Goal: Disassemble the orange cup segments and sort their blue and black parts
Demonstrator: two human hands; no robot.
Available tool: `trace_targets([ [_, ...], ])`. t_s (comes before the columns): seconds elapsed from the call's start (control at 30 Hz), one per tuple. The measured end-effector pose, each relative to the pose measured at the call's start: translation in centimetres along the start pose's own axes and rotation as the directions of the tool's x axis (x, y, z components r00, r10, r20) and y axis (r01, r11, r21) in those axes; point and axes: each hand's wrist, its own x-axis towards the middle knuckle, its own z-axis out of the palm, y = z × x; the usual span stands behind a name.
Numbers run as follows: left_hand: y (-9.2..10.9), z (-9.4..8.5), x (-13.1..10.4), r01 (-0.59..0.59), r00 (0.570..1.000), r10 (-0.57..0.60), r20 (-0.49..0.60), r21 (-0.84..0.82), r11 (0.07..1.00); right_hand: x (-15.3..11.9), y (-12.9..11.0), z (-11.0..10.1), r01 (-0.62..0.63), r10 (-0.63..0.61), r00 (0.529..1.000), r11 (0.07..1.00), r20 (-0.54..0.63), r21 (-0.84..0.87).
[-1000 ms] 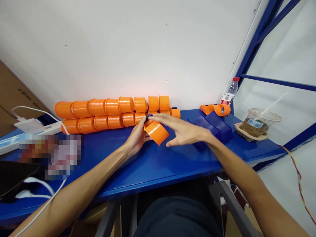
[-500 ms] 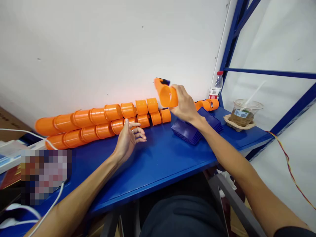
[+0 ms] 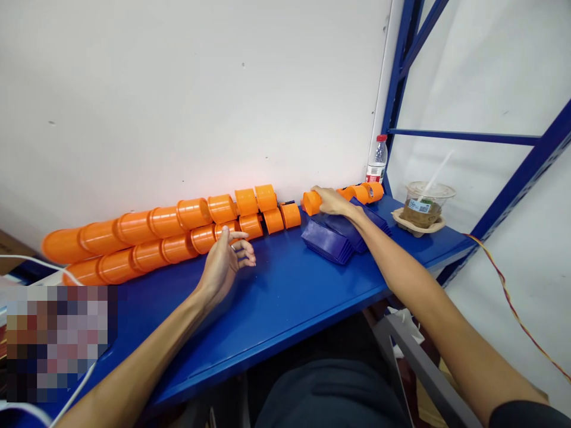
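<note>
Gripping an orange plastic cylinder beside the white wall, my right hand is wrapping its fingers over the right end; the cylinder is lying left of them, axis running roughly along the wall. Farther left, I am viewing a double row of similar cylinders. My left hand is hovering over the blue tabletop, fingers parted, holding nothing.

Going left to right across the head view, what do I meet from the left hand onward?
Left hand, orange piece, right hand grasping that piece, clear bottle, lidded cup, twisted wires.
</note>
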Motion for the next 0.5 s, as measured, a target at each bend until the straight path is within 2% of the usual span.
trace_targets([
  [0.17, 0.0, 0.0, 0.1, 0.005, 1.000, -0.005, -0.001, 0.007, 1.000, 0.3, -0.4, 0.0, -0.033, 0.032, 0.994, 0.999, 0.102, 0.009],
  [0.33, -0.1, -0.1, 0.2, 0.000, 1.000, 0.000, 0.002, 0.008, 1.000, 0.5, -0.9, -0.3, -0.049, 0.065, 0.984, 0.994, 0.166, -0.099],
  [0.5, -0.1, 0.1, 0.0, -0.005, 1.000, 0.005, 0.004, 0.013, 1.000, 0.6, -1.2, -0.3, 0.005, 0.008, 0.981, 0.998, 0.194, -0.069],
])
